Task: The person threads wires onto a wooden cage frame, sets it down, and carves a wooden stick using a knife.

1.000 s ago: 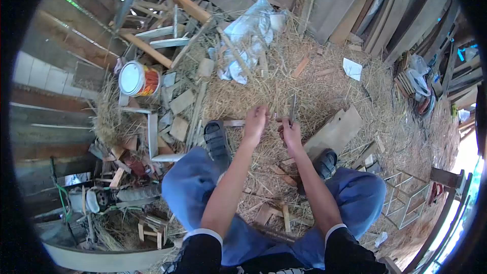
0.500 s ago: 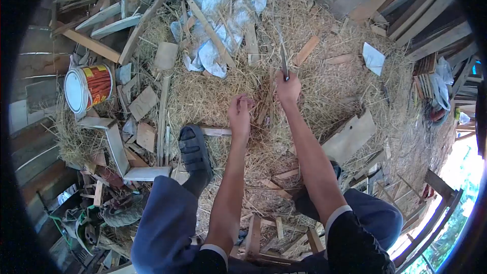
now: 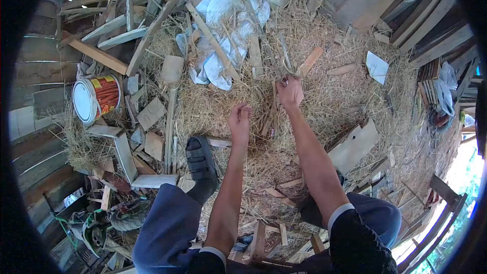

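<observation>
Straw [image 3: 324,91] and wood scraps cover the shed floor; your left hand [image 3: 239,117] curls shut over straw, your right hand [image 3: 290,91] grips a knife [image 3: 284,56].

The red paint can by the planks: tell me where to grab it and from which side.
The red can lies on its side, its white lid end facing left. Take it across the round body from above; scrap wood and straw crowd its lower sides.
</observation>
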A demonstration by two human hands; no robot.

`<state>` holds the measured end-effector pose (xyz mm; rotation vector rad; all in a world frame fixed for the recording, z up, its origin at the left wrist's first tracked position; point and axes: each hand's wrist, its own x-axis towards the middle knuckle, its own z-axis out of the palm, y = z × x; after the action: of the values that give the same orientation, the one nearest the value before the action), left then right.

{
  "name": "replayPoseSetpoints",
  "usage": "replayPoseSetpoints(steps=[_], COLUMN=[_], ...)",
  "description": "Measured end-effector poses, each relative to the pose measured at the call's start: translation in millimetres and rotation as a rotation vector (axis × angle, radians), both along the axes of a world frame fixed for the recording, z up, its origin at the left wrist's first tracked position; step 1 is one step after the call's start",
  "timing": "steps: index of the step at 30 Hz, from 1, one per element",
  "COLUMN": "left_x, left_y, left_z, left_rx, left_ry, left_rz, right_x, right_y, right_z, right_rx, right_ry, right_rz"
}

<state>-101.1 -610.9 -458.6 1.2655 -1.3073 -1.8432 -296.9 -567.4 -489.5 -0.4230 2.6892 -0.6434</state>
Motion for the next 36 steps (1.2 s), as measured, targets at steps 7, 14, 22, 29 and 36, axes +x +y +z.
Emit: replayPoseSetpoints(steps=[7,14,22,29,36], left_x=[0,17,3,-5,38], left_y=[-8,-7,24,81,132], left_z=[2,20,127,281,376], left_rx=[0.104,0.036,-0.006,-0.516,-0.383], left_ry=[0.01,0.042,0.064,-0.163,0.161], left_rz=[-0.005,0.002,-0.013,-0.087,-0.302], right_x=[13,33,82,132,172], right_y=[-9,15,103,184,250], right_z=[2,47,201,322,417], right_rx=[-0.113,-0.668,-0.936,-0.962,-0.959], right_ry=[-0.053,-0.556,-0.782,-0.73,-0.644], right_rz=[-0.083,-0.273,-0.459,-0.294,-0.128])
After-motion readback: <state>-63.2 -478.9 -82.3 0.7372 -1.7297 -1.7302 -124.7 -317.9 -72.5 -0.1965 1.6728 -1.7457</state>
